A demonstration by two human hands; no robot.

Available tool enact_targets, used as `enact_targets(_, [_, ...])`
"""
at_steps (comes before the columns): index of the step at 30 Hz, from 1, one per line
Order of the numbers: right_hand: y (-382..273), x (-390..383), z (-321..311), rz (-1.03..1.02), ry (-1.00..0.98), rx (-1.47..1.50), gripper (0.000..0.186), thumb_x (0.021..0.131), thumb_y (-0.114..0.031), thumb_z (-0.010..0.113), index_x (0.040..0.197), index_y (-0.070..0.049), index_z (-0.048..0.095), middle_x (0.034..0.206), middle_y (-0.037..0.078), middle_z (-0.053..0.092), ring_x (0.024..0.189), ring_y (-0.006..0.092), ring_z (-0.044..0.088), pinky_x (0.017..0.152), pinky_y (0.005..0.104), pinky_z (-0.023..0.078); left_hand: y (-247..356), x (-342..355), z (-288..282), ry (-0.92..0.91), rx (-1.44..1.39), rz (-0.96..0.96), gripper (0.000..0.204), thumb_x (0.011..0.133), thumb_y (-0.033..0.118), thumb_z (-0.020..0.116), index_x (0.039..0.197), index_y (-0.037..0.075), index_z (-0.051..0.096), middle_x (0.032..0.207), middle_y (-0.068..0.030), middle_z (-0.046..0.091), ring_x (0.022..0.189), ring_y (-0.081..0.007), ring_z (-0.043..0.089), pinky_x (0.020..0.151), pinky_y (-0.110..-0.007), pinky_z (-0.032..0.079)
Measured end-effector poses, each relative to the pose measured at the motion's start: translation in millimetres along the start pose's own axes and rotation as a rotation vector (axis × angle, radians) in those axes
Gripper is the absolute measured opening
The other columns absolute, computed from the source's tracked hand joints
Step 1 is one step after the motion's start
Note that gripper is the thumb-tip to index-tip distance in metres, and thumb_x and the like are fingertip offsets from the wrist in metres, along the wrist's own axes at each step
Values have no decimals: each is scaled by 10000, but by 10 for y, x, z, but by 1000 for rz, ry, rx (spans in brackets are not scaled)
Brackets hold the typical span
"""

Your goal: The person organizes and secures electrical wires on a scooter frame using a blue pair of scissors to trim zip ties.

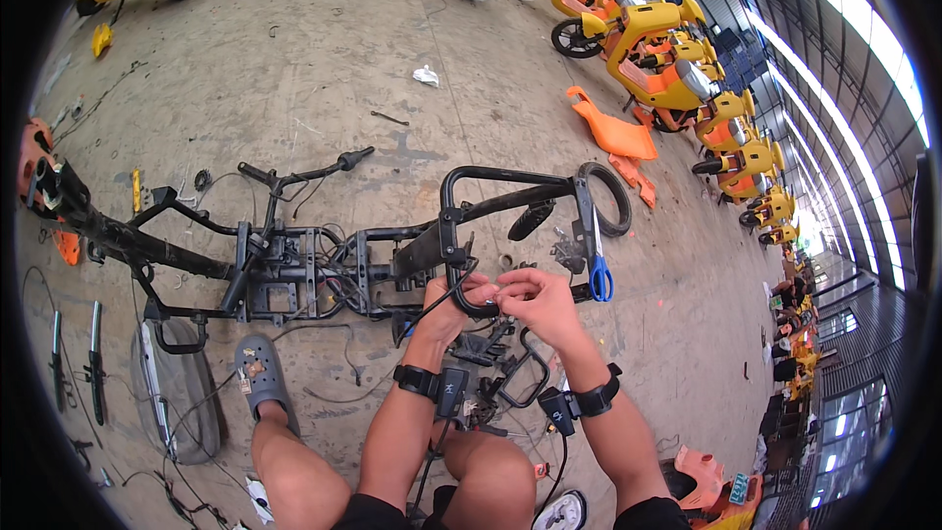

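Nearest: black cable (563, 461) hanging off the black box (557, 410) at the right wrist; a swing of the arm could snag it on the looped bracket (547, 373) lying on the floor (667, 363). Beyond, at the near edge of the black frame (362, 275), toward its right end, right hand (542, 302) pinching a small piece (493, 296), left hand (451, 296) curled against it, grip unclear; a slip would likely lose it in clutter below. Farther, blue-handled scissors (601, 282) at the frame's far right corner, support unclear; a jolt might drop them.
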State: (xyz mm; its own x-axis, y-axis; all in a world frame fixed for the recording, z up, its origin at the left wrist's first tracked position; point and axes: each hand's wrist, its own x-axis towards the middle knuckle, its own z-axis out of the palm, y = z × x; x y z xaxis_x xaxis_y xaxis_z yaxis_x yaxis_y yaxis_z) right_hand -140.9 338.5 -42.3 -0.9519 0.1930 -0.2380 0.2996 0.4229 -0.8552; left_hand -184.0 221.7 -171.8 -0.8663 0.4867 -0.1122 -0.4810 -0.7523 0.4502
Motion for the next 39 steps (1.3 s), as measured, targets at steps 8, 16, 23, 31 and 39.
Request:
enact_targets(8, [-67, 26, 148, -137, 150, -509, 319, 685, -218, 689, 969, -72, 692, 748, 97, 696, 681, 240, 675, 654, 318, 528, -23, -1, 5, -7, -27, 28, 183, 734, -22, 753, 896, -28, 668, 846, -152, 691, 754, -210, 682, 692, -305, 556])
enact_targets(16, [-99, -9, 24, 48, 14, 13, 273, 766, -39, 681, 1024, 43, 645, 799, 109, 700, 716, 112, 656, 641, 232, 523, -64, 19, -44, -20, -39, 25, 190, 747, 5, 751, 912, -12, 658, 853, -156, 690, 760, -210, 681, 706, -299, 558])
enact_targets(23, [-146, -18, 120, -91, 108, -422, 296, 726, -74, 700, 1006, 10, 657, 760, 98, 696, 690, 99, 652, 623, 230, 514, -43, -8, -30, -10, -51, 25, 180, 751, -3, 740, 909, -17, 653, 852, -153, 690, 749, -205, 679, 691, -304, 560])
enact_targets(31, [-251, 90, 171, -102, 72, -644, 260, 746, -245, 633, 965, -127, 712, 784, 141, 681, 738, 333, 657, 687, 399, 528, -48, 58, -58, -2, -2, 89, 158, 766, -63, 692, 915, -25, 658, 862, -143, 689, 777, -216, 679, 729, -313, 555])
enact_targets(39, [-217, -43, -64, 194, 13, 14, 258, 762, -59, 678, 998, 46, 664, 806, 98, 709, 689, 105, 649, 606, 234, 509, -101, 18, -52, 19, -7, 29, 170, 776, -22, 701, 937, -18, 647, 835, -160, 687, 757, -231, 681, 704, -326, 565])
